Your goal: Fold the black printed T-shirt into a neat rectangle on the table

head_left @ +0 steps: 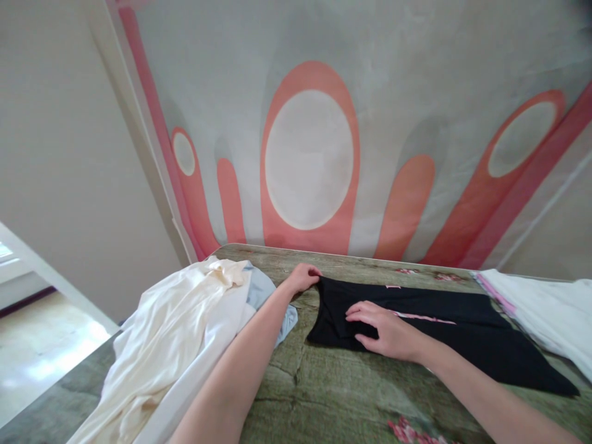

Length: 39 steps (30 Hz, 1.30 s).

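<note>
A black garment (pixel 481 327) with thin pink strips lies stretched flat across the table (pixel 314 394). At its far left corner, my left hand (pixel 304 277) pinches the edge of the cloth between thumb and fingers. My right hand (pixel 383 330) is over the left half of the garment, fingers slightly bent and thumb apart, gripping nothing. Whether its fingertips touch the cloth, I cannot tell.
Left of my left arm lies a heap of cream and white cloth (pixel 185 327), with a light blue piece (pixel 261 290) beneath it. White cloth (pixel 546 314) with a pinkish edge lies at the right. Behind the table hangs a grey and coral patterned backdrop (pixel 379 74).
</note>
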### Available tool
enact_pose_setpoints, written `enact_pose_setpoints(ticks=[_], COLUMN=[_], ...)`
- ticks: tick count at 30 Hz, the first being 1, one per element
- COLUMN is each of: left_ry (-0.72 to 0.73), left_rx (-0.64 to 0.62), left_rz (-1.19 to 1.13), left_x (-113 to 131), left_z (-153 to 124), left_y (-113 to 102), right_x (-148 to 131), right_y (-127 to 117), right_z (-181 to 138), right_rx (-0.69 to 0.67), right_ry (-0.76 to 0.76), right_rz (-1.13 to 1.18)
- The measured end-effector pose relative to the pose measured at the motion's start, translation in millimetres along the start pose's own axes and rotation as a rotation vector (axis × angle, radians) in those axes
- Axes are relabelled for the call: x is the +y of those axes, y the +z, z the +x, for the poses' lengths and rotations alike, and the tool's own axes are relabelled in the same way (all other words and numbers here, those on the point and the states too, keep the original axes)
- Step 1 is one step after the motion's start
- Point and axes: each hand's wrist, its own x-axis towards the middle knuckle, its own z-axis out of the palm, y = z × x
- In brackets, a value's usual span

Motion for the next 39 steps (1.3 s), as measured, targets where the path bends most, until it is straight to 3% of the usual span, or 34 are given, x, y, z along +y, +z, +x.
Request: enact_pose_setpoints(ticks=[8,22,33,39], left_ry=[0.004,0.028,0.065,0.035], left_rx=[0.061,0.09,0.073,0.119], left_rz=[0.063,0.11,0.084,0.078], left_x=[-5.7,-9.0,-7.8,-9.2], left_z=[4.5,4.1,1.0,2.6], left_y=[8.1,10.4,7.5,11.6], right_x=[9.5,5.2,11.1,5.4], right_y=[6.8,3.9,8.6,4.6], right_z=[-3.2,-4.2,-5.6,-6.5], right_rx=[0.047,-0.012,0.127,0.034], right_ry=[-0.002,-0.018,0.023,-0.004], right_rz=[-0.108,-0.302,-0.127,-0.184])
